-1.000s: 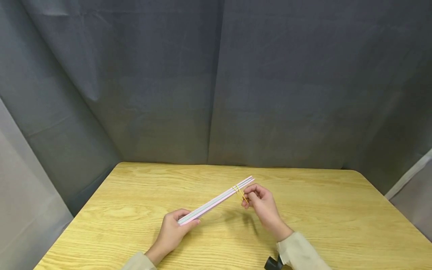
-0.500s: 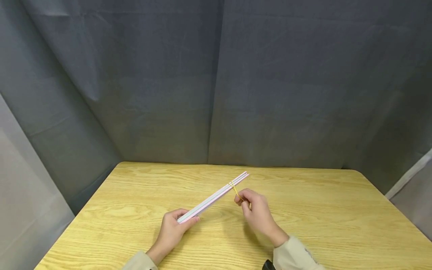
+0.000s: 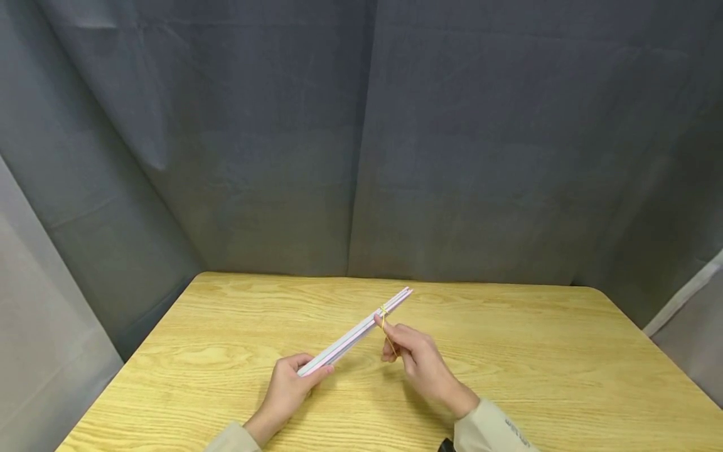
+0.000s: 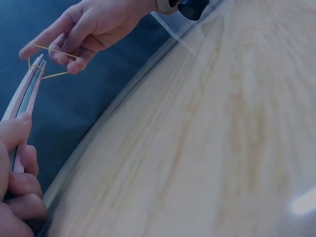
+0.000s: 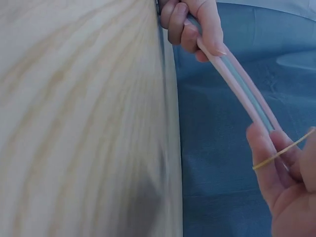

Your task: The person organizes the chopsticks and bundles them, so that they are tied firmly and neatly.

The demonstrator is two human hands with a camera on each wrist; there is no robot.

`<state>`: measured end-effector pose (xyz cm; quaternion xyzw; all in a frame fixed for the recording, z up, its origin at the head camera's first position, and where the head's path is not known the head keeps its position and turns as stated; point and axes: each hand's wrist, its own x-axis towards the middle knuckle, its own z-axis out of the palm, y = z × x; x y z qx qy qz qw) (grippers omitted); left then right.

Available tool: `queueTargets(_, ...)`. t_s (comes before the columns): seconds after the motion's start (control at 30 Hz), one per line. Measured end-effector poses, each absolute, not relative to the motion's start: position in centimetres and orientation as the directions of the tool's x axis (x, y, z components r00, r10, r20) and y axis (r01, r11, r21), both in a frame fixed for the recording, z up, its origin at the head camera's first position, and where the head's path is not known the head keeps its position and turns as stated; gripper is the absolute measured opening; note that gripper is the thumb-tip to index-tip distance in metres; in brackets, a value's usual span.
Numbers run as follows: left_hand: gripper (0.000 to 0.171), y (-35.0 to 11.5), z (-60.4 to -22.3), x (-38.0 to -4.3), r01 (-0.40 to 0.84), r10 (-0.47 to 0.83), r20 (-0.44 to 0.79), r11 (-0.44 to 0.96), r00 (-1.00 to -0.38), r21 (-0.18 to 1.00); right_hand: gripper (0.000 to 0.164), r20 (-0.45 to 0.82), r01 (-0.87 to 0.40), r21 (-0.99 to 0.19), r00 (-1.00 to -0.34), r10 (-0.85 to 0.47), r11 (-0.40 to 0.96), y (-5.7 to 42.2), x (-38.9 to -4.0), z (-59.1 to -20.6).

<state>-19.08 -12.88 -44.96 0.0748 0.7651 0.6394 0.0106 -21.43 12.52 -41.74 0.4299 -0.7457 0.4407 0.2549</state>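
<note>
My left hand (image 3: 284, 388) grips the near end of a slim bundle of pink and pale blue sticks (image 3: 349, 338), thumb along the near side. The bundle slants up to the right above the table. Around its upper part loops a yellow rubber band (image 3: 391, 344), stretched toward my right hand (image 3: 422, 363). The left wrist view shows the rubber band (image 4: 56, 75) spread over the extended index finger and the curled other fingers. In the right wrist view, fingertips sit close to the sticks (image 5: 242, 89); whether they touch is unclear.
A wood-grain table (image 3: 553, 351) lies beneath both hands. Dark grey cloth (image 3: 452, 157) hangs behind it, with paler panels at both sides. A black object (image 3: 446, 446) shows at the right cuff.
My right hand has shifted left and its index finger now extends toward the sticks, with the rubber band twisted at the bundle. The bundle's far end moved slightly left; my left hand stayed put.
</note>
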Motion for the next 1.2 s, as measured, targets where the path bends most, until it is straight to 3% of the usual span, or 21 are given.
queueTargets(0.13,0.03,-12.8,-44.9,-18.9,0.09,0.149,0.067,0.15,-0.987,0.985,0.061,0.733,-0.807,-0.579,-0.578,-0.36,0.116,12.2,-21.2,-42.0)
queueTargets(0.23,0.03,-12.6,-44.8,-18.7,0.093,0.149,0.072,0.134,-0.986,0.987,0.06,0.708,-0.72,-0.69,-0.653,-0.269,-0.069,11.6,-20.8,-42.1)
queueTargets(0.33,0.03,-12.4,-44.7,-18.5,0.096,0.131,0.079,0.127,-0.988,0.987,0.07,0.668,-0.606,-0.741,-0.709,-0.226,-0.289,10.9,-20.3,-42.1)
queueTargets(0.43,0.029,-12.2,-44.7,-18.4,0.101,0.094,0.09,0.123,-0.991,0.987,0.078,0.612,-0.497,-0.769,-0.755,-0.236,-0.402,10.4,-19.6,-41.8)
queueTargets(0.77,0.025,-11.7,-44.5,-18.2,0.155,0.057,0.149,0.127,-0.987,0.98,0.085,0.477,-0.337,-0.823,-0.847,-0.234,-0.457,9.9,-18.2,-40.1)
queueTargets(0.97,0.025,-11.5,-44.6,-18.0,0.152,0.051,0.146,0.137,-0.988,0.979,0.077,0.194,-0.12,-0.879,-0.974,-0.117,-0.462,9.8,-17.5,-38.7)
queueTargets(1.07,0.023,-11.4,-44.6,-17.9,0.153,0.046,0.148,0.132,-0.988,0.979,0.072,0.071,-0.011,-0.853,-0.993,-0.097,-0.521,9.9,-17.4,-37.8)
queueTargets(1.2,0.023,-11.4,-44.6,-17.9,0.163,0.045,0.159,0.133,-0.986,0.978,0.067,0.026,0.044,-0.81,-0.994,-0.11,-0.584,10.4,-17.9,-37.0)
